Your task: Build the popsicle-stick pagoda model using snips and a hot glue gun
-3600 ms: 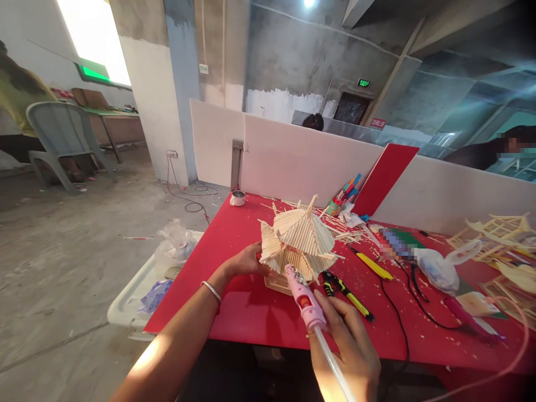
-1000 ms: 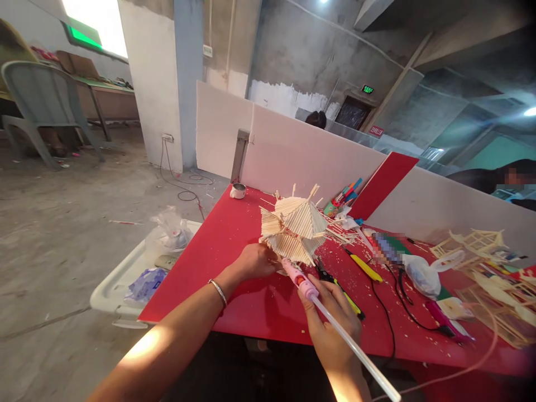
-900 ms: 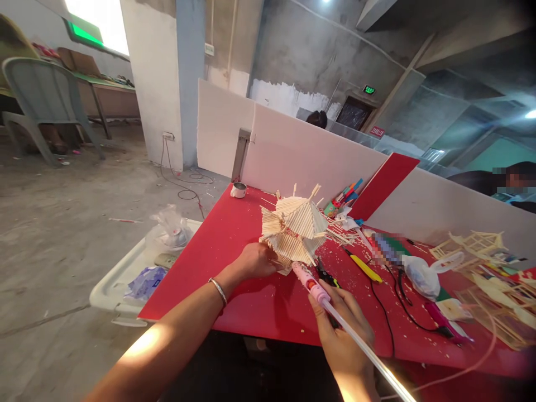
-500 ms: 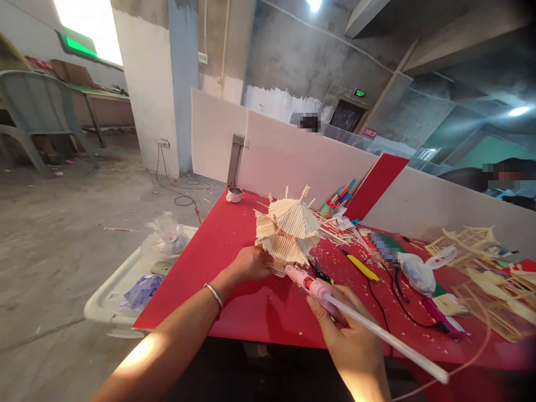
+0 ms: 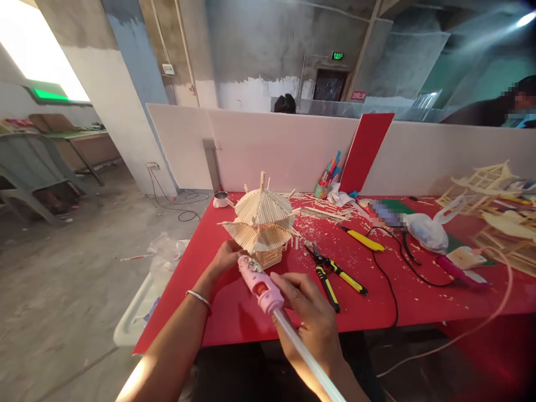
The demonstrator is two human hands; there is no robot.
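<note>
A small pagoda model (image 5: pixel 263 215) made of thin wooden sticks, with a two-tiered roof, stands on the red table near its left side. My left hand (image 5: pixel 228 258) grips the model low on its left side, its fingertips partly hidden behind the eave. My right hand (image 5: pixel 310 315) is wrapped round a pink glue gun (image 5: pixel 255 279). A long translucent glue stick (image 5: pixel 304 354) sticks out of the gun's back end. The gun's front end is close to the model's lower front left; the nozzle tip and any contact are hard to make out.
Yellow-and-black pliers (image 5: pixel 335 273) lie open right of the model, near a yellow utility knife (image 5: pixel 364 239). Loose sticks (image 5: pixel 326 213), a pen cup (image 5: pixel 321 190), a metal cup (image 5: pixel 220 199), a plastic bag (image 5: pixel 427 231) and other stick models (image 5: pixel 486 181) are farther off. A white partition (image 5: pixel 285 148) borders the back.
The head view has levelled and turned right. The model now looks more upright. My right hand and the glue gun have shifted left, across the model's front, uncovering the pliers.
</note>
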